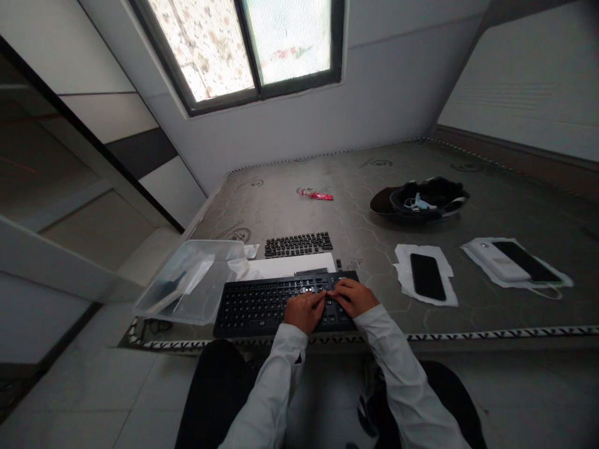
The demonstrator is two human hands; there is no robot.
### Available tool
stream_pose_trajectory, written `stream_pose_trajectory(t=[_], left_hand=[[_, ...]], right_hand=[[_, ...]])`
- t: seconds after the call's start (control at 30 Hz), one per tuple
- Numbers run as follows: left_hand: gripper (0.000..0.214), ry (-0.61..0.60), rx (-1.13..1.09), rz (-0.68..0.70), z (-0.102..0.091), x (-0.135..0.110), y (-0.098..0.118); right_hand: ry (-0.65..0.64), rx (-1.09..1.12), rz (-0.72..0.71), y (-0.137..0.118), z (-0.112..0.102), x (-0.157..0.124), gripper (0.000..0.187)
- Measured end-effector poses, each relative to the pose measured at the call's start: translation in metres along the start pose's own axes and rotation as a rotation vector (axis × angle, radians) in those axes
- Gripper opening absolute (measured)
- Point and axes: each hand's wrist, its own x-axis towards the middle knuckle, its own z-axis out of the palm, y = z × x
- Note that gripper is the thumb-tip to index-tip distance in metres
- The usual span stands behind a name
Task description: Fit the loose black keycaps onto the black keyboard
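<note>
A black keyboard (262,305) lies along the front edge of the mattress, many of its key positions showing without caps. Both hands rest on its right part, fingertips meeting. My left hand (304,312) is closed, fingers bent and pressed together over the keys. Coming in from the right, my right hand (354,297) is also closed, its fingertips down at the same spot. Whatever is between the fingers is too small and hidden to make out. Behind the keyboard, loose black keycaps (298,244) lie in rows beyond a white sheet (292,266).
At the left stands a clear plastic box (187,293) with thin items inside. To the right, a phone (428,276) lies on white paper, near a white power bank (498,260) and another dark phone (526,260). Farther back are a cap (407,215) and a red packet (318,196).
</note>
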Motion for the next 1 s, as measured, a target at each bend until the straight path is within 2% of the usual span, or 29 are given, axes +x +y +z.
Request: stream_pose_trajectory(t=[0.27, 0.57, 0.77, 1.0], left_hand=[[0.026, 0.026, 0.003, 0.028, -0.0015, 0.0005, 0.0029], [0.026, 0.015, 0.121, 0.063, -0.0009, -0.0008, -0.0011], [0.028, 0.016, 0.149, 0.084, -0.0018, -0.0011, -0.0004], [0.028, 0.032, 0.156, 0.088, 0.0007, -0.0027, -0.002]], right_hand=[[0.0, 0.078, 0.037, 0.0033, 0.0021, -0.0011, 0.021], [0.011, 0.128, 0.087, -0.0014, 0.0005, 0.0021, 0.014], [-0.04, 0.074, 0.106, -0.0002, 0.0031, 0.0026, 0.013], [-0.043, 0.031, 0.135, -0.0021, 0.0043, 0.0023, 0.014]])
